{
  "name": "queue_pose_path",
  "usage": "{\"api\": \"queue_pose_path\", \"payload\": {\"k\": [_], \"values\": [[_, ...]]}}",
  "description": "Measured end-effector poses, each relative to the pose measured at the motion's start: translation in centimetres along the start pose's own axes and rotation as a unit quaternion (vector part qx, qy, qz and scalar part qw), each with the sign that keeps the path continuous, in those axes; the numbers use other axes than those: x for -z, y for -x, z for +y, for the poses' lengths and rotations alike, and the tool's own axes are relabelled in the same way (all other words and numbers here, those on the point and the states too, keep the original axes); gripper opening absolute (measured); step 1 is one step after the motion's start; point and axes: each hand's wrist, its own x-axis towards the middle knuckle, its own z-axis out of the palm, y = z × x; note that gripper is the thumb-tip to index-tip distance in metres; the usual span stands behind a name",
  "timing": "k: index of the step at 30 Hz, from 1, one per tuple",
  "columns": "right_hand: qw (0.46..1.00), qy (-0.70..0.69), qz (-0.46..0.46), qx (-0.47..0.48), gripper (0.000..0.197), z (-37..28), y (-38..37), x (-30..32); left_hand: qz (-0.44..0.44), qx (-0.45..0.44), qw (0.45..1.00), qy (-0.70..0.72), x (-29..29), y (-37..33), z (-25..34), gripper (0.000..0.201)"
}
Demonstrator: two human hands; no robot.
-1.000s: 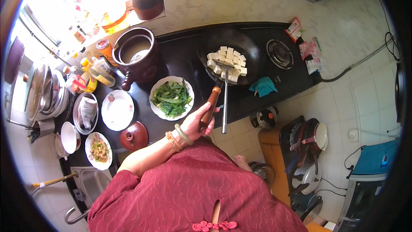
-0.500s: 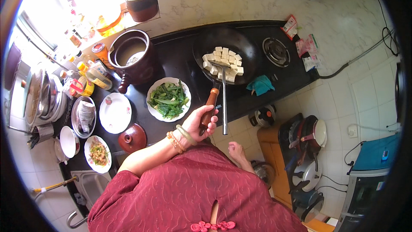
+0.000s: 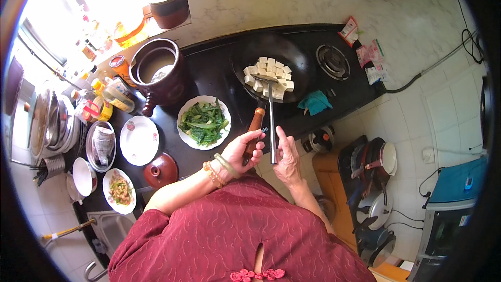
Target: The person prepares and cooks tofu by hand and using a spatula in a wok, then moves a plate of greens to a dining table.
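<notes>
My left hand (image 3: 245, 151) is closed around the brown wooden handle (image 3: 256, 119) of a black wok (image 3: 300, 65). White tofu cubes (image 3: 284, 77) are heaped in the wok. A metal spatula (image 3: 271, 130) rests with its blade on the tofu, its long handle pointing toward me. Just right of that handle is my right hand (image 3: 288, 162), index finger stretched out and the other fingers partly curled. The spatula handle shows uncovered along its length, and whether my fingertips touch it I cannot tell.
Left of the wok are a plate of greens (image 3: 203, 122), a dark clay pot (image 3: 156, 68), a white plate (image 3: 139, 141), its brown lid (image 3: 160, 171), a fish in a bowl (image 3: 103, 146) and bottles (image 3: 117, 96). A teal cloth (image 3: 315, 103) and a burner (image 3: 333, 62) are at right.
My right hand has moved up and forward from beside my body to the spatula's handle end, its index finger now extended. My left hand stays on the wok handle.
</notes>
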Motion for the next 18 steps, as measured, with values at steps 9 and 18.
{"api": "queue_pose_path", "payload": {"k": [9,18], "values": [[0.993,0.067,-0.051,0.086,0.059,0.3,0.0,-0.2,-0.017,-0.013,1.000,-0.016,0.2,0.0,0.1,0.018],[0.983,0.066,-0.084,0.151,0.029,0.2,-2.3,0.8,-0.002,-0.001,1.000,-0.014,0.3,-0.1,0.2,0.019]]}}
